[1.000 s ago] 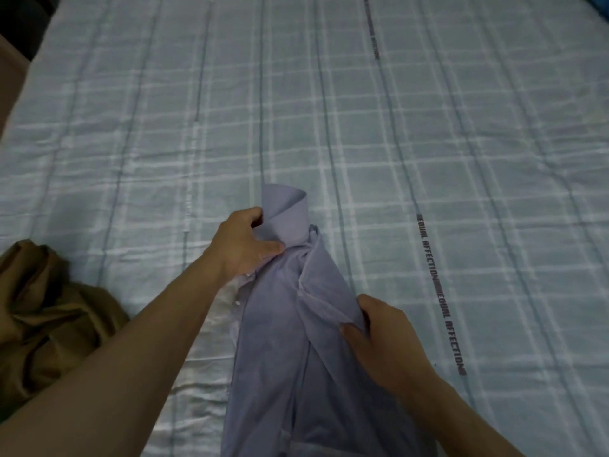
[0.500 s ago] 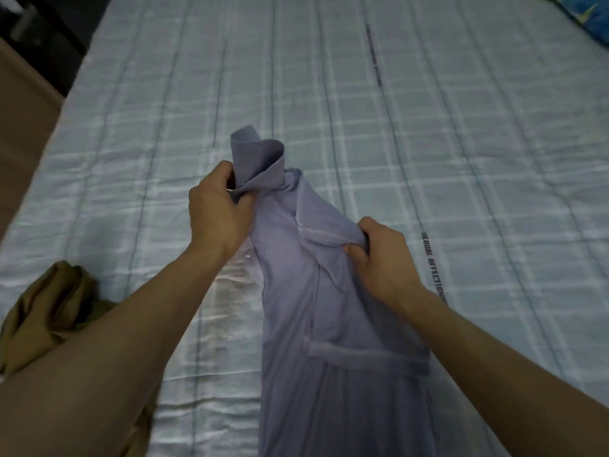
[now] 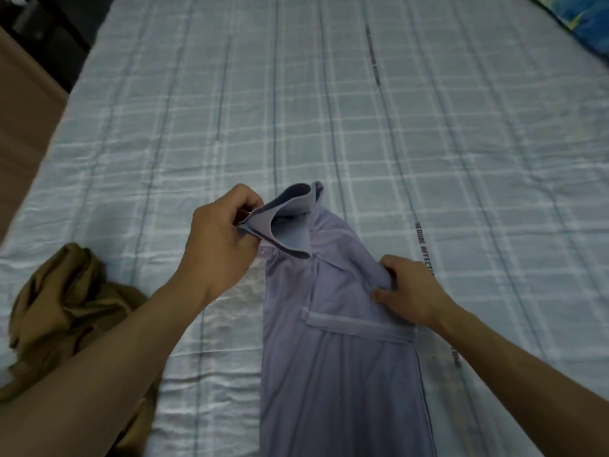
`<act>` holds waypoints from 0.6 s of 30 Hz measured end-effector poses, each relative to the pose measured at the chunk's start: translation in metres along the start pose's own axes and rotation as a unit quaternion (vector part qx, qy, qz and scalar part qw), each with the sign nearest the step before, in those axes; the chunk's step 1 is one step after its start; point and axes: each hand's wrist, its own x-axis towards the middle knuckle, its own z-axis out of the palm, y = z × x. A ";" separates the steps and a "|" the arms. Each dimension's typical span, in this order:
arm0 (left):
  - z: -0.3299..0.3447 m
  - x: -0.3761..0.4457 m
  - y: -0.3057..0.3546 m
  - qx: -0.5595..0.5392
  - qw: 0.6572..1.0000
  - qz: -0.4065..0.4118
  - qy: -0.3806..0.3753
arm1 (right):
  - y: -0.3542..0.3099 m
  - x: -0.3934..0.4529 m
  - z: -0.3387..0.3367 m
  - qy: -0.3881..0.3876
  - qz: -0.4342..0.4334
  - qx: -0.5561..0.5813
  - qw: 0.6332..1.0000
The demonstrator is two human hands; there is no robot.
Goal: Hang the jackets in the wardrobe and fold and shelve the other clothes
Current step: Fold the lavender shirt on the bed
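Gripping one lilac shirt (image 3: 333, 341) on the bed (image 3: 329, 110): left hand (image 3: 217, 245) pinches its collar, right hand (image 3: 412, 291) its shoulder; one brown garment (image 3: 66, 308) lies left of it.

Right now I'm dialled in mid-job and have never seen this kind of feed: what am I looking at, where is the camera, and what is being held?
There is no machine here: a person works with bare hands, filmed by one camera on their head, looking down. The left hand pinches the collar of a lilac shirt. The right hand grips the shirt's shoulder. The shirt lies along a pale checked bedsheet. A crumpled brown garment sits at the left.
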 end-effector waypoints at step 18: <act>0.009 -0.317 -0.003 0.138 0.930 0.213 -0.267 | 0.033 -0.146 0.048 0.168 -0.127 -0.101 0.972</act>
